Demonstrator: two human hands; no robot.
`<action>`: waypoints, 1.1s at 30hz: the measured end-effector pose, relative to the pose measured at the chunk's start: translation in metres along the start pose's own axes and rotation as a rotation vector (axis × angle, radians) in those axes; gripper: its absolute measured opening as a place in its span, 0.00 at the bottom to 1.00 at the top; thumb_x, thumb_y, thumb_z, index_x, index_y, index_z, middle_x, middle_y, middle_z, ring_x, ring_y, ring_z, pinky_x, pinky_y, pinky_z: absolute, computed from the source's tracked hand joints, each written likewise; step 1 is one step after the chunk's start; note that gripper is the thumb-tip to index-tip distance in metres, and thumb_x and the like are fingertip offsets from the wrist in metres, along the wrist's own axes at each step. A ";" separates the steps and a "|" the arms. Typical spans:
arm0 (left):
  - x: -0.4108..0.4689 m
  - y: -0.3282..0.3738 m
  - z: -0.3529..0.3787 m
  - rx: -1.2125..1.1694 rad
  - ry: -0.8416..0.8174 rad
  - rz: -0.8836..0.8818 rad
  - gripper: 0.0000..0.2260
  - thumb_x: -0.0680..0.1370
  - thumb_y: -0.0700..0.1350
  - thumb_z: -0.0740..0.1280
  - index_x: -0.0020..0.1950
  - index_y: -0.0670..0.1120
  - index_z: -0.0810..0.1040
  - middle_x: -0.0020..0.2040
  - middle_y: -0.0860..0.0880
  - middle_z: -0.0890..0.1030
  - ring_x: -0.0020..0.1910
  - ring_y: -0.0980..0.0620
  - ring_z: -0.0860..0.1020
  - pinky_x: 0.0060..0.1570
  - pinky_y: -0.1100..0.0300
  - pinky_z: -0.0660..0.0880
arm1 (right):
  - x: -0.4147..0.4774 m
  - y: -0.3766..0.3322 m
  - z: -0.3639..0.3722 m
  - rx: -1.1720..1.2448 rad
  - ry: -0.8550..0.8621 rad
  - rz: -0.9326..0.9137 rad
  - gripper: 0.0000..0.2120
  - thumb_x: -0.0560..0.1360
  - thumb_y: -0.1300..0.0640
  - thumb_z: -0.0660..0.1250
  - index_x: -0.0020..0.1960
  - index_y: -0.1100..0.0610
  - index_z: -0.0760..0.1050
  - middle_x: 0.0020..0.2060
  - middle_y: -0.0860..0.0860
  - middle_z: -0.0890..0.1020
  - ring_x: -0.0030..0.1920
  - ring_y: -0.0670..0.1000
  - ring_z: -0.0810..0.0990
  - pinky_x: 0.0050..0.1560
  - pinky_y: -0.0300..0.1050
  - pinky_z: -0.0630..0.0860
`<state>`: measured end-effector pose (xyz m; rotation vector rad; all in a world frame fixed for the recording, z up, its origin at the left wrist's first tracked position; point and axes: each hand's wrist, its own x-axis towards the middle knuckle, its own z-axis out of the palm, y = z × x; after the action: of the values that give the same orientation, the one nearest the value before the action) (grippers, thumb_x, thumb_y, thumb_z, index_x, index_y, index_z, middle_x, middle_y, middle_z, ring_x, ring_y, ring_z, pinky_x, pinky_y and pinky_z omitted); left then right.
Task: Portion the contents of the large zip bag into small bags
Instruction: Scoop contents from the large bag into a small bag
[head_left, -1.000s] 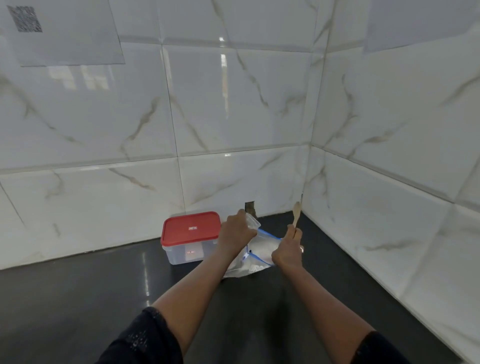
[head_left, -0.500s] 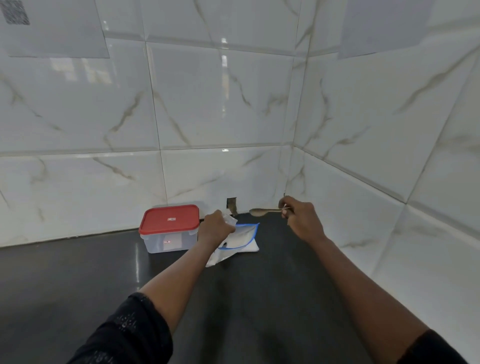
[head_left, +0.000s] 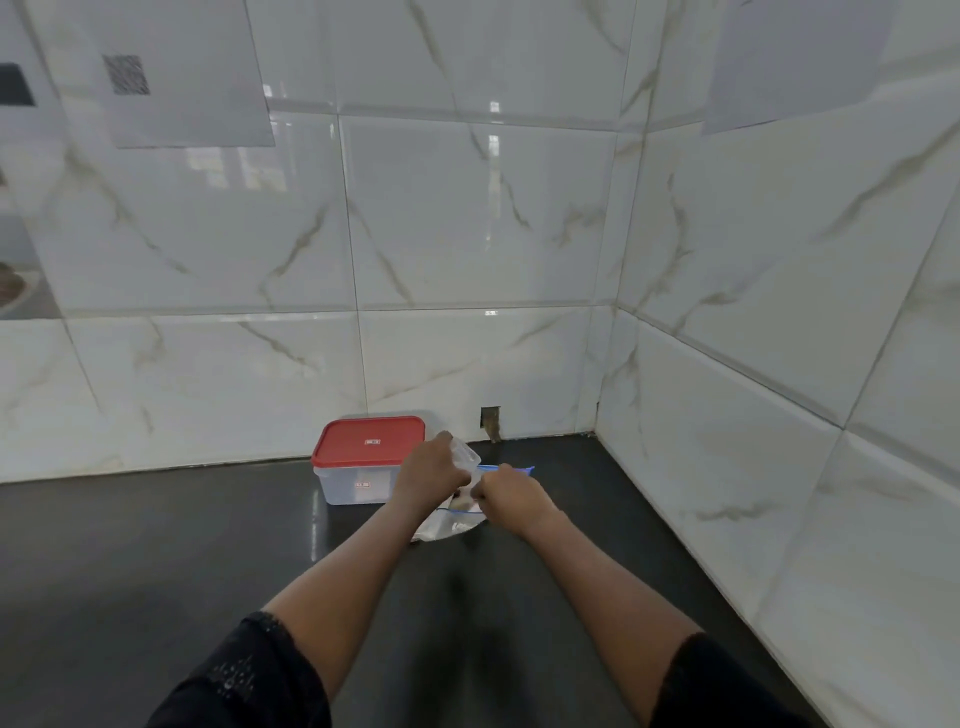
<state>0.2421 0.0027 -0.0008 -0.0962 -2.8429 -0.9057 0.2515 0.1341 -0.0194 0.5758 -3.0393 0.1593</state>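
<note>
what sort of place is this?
Probably a home kitchen corner: glossy marble-look wall tiles on two sides, a dark countertop, and a red-lidded plastic food container standing on it.

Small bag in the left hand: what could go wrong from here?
1. The left hand alone pinches the small bag; its mouth may sag and spill contents onto the dark counter.
2. The right hand holds what looks like a spoon over the large zip bag, which lies unheld and could slide.

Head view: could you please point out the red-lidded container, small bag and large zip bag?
red-lidded container (head_left: 370, 442): head view, lid centre.
small bag (head_left: 464, 453): head view, top edge.
large zip bag (head_left: 514, 469): head view, blue zip edge.
</note>
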 end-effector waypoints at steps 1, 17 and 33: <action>0.000 -0.002 -0.004 -0.013 0.006 0.017 0.13 0.67 0.41 0.67 0.50 0.41 0.72 0.46 0.45 0.79 0.43 0.46 0.75 0.38 0.57 0.69 | 0.004 -0.004 0.001 0.009 0.042 0.015 0.15 0.77 0.65 0.56 0.59 0.59 0.77 0.53 0.60 0.78 0.57 0.59 0.76 0.50 0.50 0.74; 0.005 -0.034 -0.014 -0.046 0.087 0.147 0.21 0.70 0.43 0.71 0.60 0.43 0.71 0.54 0.42 0.80 0.50 0.44 0.77 0.45 0.57 0.72 | 0.023 -0.038 0.029 0.177 0.142 0.164 0.15 0.78 0.67 0.54 0.60 0.62 0.75 0.51 0.55 0.79 0.53 0.52 0.78 0.49 0.45 0.72; 0.000 -0.045 -0.001 -0.058 0.029 0.217 0.23 0.69 0.44 0.74 0.62 0.41 0.73 0.55 0.43 0.80 0.52 0.44 0.77 0.44 0.62 0.67 | 0.014 -0.063 0.026 0.896 0.098 0.773 0.16 0.80 0.64 0.53 0.65 0.64 0.71 0.63 0.58 0.75 0.63 0.55 0.75 0.57 0.42 0.72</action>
<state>0.2370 -0.0340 -0.0255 -0.3868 -2.7130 -0.9336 0.2606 0.0681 -0.0381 -0.6306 -2.7548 1.5198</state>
